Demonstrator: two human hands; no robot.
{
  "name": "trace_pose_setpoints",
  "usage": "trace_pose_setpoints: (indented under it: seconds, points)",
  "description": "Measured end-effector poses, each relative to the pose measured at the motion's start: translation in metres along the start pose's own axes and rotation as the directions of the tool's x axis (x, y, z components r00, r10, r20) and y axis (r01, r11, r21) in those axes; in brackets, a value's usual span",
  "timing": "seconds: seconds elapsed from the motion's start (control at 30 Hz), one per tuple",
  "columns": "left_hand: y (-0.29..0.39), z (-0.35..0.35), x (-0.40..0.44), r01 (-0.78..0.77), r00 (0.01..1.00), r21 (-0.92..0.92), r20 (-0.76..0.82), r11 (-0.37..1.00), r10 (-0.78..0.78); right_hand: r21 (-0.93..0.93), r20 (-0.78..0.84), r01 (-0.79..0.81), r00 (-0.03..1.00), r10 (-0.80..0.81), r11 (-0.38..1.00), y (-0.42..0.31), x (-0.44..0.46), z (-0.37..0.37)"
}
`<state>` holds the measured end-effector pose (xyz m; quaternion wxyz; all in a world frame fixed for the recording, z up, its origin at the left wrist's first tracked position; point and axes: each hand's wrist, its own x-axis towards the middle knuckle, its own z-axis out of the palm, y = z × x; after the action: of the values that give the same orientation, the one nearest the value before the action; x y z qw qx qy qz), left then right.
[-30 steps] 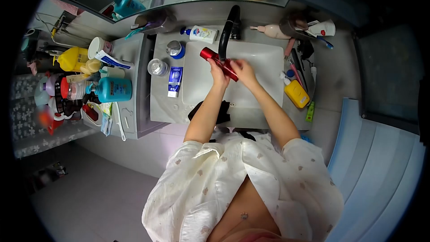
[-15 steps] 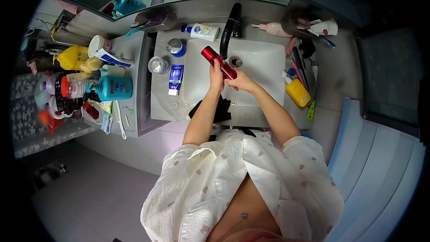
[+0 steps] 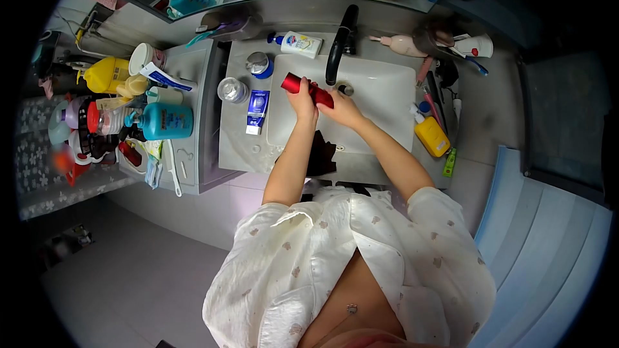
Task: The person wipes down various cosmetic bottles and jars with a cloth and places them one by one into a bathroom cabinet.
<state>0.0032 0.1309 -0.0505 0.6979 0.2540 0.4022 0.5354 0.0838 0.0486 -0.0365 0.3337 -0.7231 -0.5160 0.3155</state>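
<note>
A shiny red cylindrical bottle [image 3: 292,82] is held slanting over the left part of the white sink basin [image 3: 380,109]. My left hand [image 3: 303,102] wraps round its middle. The fingers of my right hand [image 3: 340,109] close on its lower right end. Just right of the bottle, the black faucet [image 3: 338,48] reaches over the basin, with the drain [image 3: 346,89] below its spout. A dark cloth [image 3: 321,154] hangs over the front edge of the sink beside my left forearm.
Left of the basin stand a blue tube [image 3: 257,109], a clear jar [image 3: 233,90] and a blue-based jar [image 3: 259,64]. A white pump bottle [image 3: 302,44] lies behind. On the right are a yellow bottle [image 3: 431,136] and a green tube [image 3: 449,162]. Several bottles crowd the left cabinet.
Both hands have moved left with the red bottle, away from the faucet spout. The drain, hidden at first, now shows. The whole view has shifted slightly.
</note>
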Motion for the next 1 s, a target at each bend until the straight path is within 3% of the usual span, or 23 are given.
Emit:
trace_pose_setpoints:
  seconds: [0.03,0.07,0.1,0.17,0.2,0.23,0.27,0.3,0.37,0.5,0.57,0.7,0.77,0.8,0.83,0.9,0.93,1.0]
  points:
    - [0.002,0.002,-0.002,-0.001,1.0,0.002,-0.004,1.0,0.001,0.007,-0.144,0.029,0.989,-0.028,1.0,0.003,0.004,0.006]
    - [0.004,0.006,-0.001,-0.013,1.0,0.012,0.021,1.0,0.013,0.162,-0.057,-0.122,0.99,0.132,0.979,0.013,0.018,0.012]
    - [0.006,0.008,-0.003,-0.023,0.999,0.023,0.042,0.999,0.022,0.261,0.15,-0.23,0.969,0.196,0.938,0.012,0.026,0.004]
    - [0.006,0.007,-0.001,-0.027,0.999,0.049,0.042,0.998,0.025,0.302,0.395,-0.336,0.896,0.204,0.892,0.017,0.037,-0.004]
    - [0.005,0.003,0.003,0.031,0.998,-0.03,0.05,0.999,-0.03,0.302,0.396,-0.338,0.895,0.205,0.891,0.015,0.035,-0.008]
    - [0.005,0.001,0.008,0.09,0.994,-0.109,0.065,0.99,-0.083,0.444,0.451,-0.376,0.878,0.16,0.813,0.013,0.034,-0.014]
    - [0.005,-0.001,0.013,0.092,0.993,-0.128,0.08,0.988,-0.082,0.569,0.496,-0.416,0.861,0.107,0.71,0.01,0.032,-0.018]
    - [0.008,0.0,0.013,0.095,0.993,-0.128,0.081,0.987,-0.085,0.568,0.495,-0.417,0.862,0.11,0.71,0.012,0.03,-0.018]
    - [0.013,0.006,0.013,0.067,0.99,-0.084,0.128,0.994,-0.056,0.675,0.495,-0.461,0.862,0.11,0.576,0.014,0.029,-0.018]
    - [0.012,0.011,0.014,-0.005,0.994,-0.028,0.11,1.0,0.008,0.641,0.439,-0.436,0.883,0.163,0.632,0.006,0.036,-0.02]
    - [0.011,0.012,0.014,0.003,0.995,-0.037,0.102,0.999,0.001,0.523,0.43,-0.484,0.861,0.273,0.701,-0.011,0.035,-0.029]
    - [0.01,0.011,0.016,-0.005,0.995,-0.074,0.096,0.997,0.012,0.571,0.363,-0.372,0.914,0.181,0.732,0.016,0.039,-0.014]
    - [0.01,0.014,0.014,-0.042,0.997,-0.048,0.064,0.998,0.045,0.213,0.454,-0.266,0.879,0.146,0.94,0.023,0.04,-0.009]
    - [0.01,0.016,0.012,-0.078,0.996,-0.022,0.03,0.997,0.079,0.154,0.204,0.017,0.978,-0.049,0.988,0.017,0.033,-0.006]
    - [0.009,0.019,0.01,-0.078,0.996,-0.023,0.03,0.997,0.078,0.153,0.203,0.017,0.978,-0.048,0.988,0.011,0.031,-0.005]
    - [0.009,0.025,0.006,-0.066,0.997,-0.02,-0.048,0.998,0.065,-0.255,-0.076,0.23,0.963,-0.257,0.939,0.005,0.03,-0.005]
    - [0.012,0.026,0.004,-0.065,0.997,-0.021,-0.046,0.998,0.064,-0.257,-0.078,0.229,0.963,-0.257,0.939,0.007,0.031,-0.007]
    - [0.017,0.025,0.004,-0.029,0.993,0.018,0.118,0.999,0.027,0.014,0.22,0.127,0.967,-0.127,0.992,0.011,0.036,-0.016]
